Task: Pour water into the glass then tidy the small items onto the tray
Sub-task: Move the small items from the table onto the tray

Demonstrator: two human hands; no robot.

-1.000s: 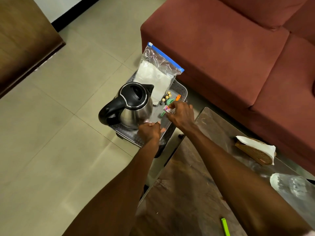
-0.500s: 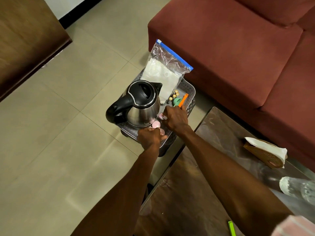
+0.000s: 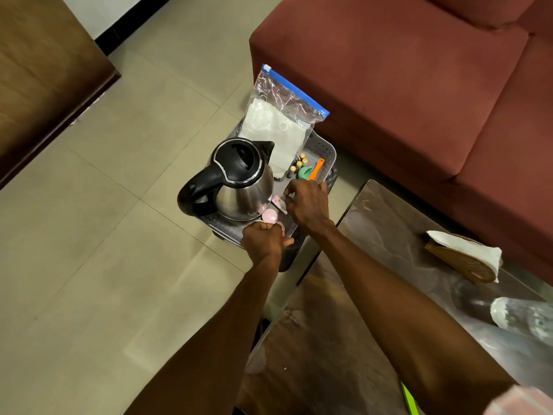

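A: Head view, centre of frame. Item one: grey tray (image 3: 324, 151) on the floor by the sofa (image 3: 404, 85). Contents?

B: Steel kettle (image 3: 239, 181) on its left half; zip bag (image 3: 281, 121) propped at the upper end; batteries (image 3: 297, 164), a green piece (image 3: 305, 172) and an orange clip (image 3: 317, 169) grouped at the upper right; pink round items (image 3: 270, 216) at the kettle's foot.

A: Hands?

B: Left hand (image 3: 263, 242) at the tray's near rim, fingers curled; what they hold, if anything, cannot be told. Right hand (image 3: 308, 202) over the tray's middle, fingers bent together beside a small packet (image 3: 279, 205); whether it pinches the packet I cannot tell.

A: The glass?

B: Lower right edge, on the table (image 3: 374, 235), blurred (image 3: 523, 319); its fill cannot be told.

A: Risks?

B: Judged only: a wrist nudging the kettle could shift it onto the pink items, and a bumped bag could topple and scatter the batteries.
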